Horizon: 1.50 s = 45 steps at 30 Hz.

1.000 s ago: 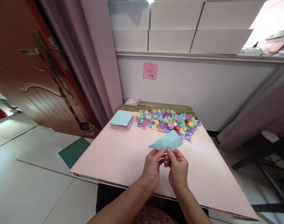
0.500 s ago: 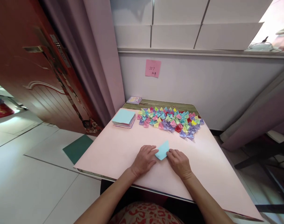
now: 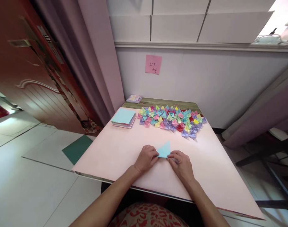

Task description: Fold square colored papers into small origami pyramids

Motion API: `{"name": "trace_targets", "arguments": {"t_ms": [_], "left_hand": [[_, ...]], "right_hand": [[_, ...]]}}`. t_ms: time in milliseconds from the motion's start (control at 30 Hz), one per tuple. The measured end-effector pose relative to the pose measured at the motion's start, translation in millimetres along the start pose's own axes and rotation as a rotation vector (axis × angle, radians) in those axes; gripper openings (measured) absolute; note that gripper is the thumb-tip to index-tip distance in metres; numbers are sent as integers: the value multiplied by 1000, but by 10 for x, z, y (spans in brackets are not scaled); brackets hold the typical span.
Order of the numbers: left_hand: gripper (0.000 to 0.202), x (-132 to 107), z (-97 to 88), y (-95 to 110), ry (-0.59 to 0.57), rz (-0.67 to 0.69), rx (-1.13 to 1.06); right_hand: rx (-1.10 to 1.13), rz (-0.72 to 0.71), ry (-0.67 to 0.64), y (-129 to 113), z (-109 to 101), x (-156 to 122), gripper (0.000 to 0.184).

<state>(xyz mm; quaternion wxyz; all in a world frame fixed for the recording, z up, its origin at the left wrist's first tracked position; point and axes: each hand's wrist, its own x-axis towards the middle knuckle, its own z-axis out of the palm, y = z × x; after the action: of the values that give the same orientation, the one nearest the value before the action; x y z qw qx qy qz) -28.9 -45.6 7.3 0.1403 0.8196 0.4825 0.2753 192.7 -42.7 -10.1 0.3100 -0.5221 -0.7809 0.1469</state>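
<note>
Watching, I judged the blue paper triangle (image 3: pixel 164 149) light, flimsy; left hand (image 3: pixel 146 156) and right hand (image 3: pixel 182 163), half-open, pinned its lower corners, gripping nothing.

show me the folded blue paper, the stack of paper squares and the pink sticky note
folded blue paper (image 3: pixel 165 150), head view, middle of its triangle
stack of paper squares (image 3: pixel 123 116), head view, top blue sheet
pink sticky note (image 3: pixel 153 64), head view, its centre
</note>
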Motion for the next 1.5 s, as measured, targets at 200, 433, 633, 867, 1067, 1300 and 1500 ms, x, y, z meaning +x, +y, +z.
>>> {"name": "trace_targets", "arguments": {"t_ms": [200, 433, 633, 867, 1067, 1300, 1500], "left_hand": [[18, 134, -22, -16, -18, -206, -22], [20, 195, 28, 42, 31, -384, 32], [19, 217, 100, 87, 75, -412, 117], [13, 193, 97, 72, 108, -407, 140], [9, 152, 193, 201, 23, -62, 357], [44, -141, 311, 359, -66, 97, 403], [51, -276, 268, 307, 11, 70, 225]], "right_hand": [[-37, 160, -35, -76, -30, 53, 18], [-95, 304, -101, -180, -91, 186, 22], [-122, 382, -106, -187, -49, 221, 20], [-109, 408, -121, -196, -68, 262, 16], [-146, 516, -236, -270, -111, 367, 19], [-313, 587, -356, -341, -145, 517, 20], [-150, 680, -334, -359, -206, 497, 20]]}}
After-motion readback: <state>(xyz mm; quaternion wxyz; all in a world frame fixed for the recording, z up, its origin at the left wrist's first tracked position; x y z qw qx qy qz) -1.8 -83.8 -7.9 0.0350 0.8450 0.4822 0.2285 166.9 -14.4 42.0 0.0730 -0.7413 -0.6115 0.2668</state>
